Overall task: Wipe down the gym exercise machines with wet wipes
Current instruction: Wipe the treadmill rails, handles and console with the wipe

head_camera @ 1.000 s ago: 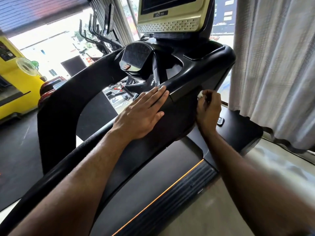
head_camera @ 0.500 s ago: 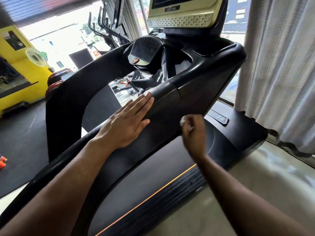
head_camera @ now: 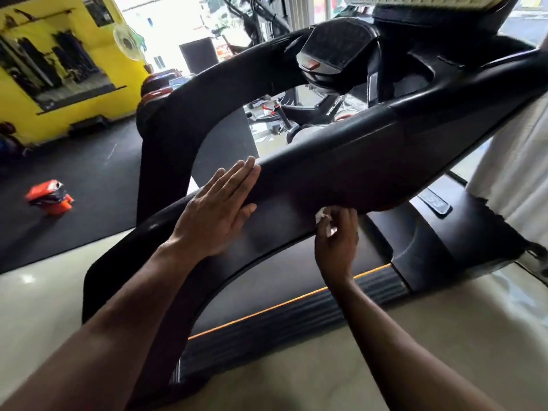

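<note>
Right hand (head_camera: 336, 237), gripping white wipe (head_camera: 324, 219), moved from high near console end of treadmill handrail (head_camera: 341, 161) down along its underside to a spot just right of left hand (head_camera: 218, 210). Left hand, flat with straight fingers, slid back down the handrail, away from the joint with the console. View swung left; orange item (head_camera: 49, 197) on black floor mat (head_camera: 83, 185) now visible.

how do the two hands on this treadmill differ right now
The left hand lies flat, fingers straight together, on the treadmill's handrail; the right hand is curled around a white wipe. The left hand holds nothing; the right pinches the wipe against the rail's underside. The left sits higher, the right lower. Both touch the same black rail.
</note>
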`<state>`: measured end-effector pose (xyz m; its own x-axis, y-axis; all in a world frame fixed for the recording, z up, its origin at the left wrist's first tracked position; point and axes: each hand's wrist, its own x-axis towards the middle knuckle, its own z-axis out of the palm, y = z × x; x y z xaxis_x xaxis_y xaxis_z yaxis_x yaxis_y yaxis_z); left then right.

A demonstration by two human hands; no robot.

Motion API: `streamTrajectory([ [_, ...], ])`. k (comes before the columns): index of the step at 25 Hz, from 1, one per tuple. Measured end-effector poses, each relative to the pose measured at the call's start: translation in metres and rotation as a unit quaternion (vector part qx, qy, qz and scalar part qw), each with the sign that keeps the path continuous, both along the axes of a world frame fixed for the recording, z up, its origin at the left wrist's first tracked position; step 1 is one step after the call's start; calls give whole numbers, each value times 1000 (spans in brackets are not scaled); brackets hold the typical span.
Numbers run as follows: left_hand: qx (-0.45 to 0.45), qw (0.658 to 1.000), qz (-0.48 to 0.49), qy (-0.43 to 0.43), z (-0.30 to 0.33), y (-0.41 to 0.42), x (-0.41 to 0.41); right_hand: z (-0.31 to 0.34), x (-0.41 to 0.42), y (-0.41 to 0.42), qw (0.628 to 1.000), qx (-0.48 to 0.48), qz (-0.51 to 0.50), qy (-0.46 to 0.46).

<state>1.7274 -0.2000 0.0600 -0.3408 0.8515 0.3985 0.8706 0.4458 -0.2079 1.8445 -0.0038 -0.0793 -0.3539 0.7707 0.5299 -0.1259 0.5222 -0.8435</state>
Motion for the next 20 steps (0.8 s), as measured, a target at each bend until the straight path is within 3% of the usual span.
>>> streamTrajectory([
  [11, 65, 993, 48, -84, -42, -163, -39, -35, -33, -164, 989, 21, 140, -37],
  [20, 90, 993, 17, -67, -74, -232, -55, -103, -62, -299, 972, 7, 192, -135],
])
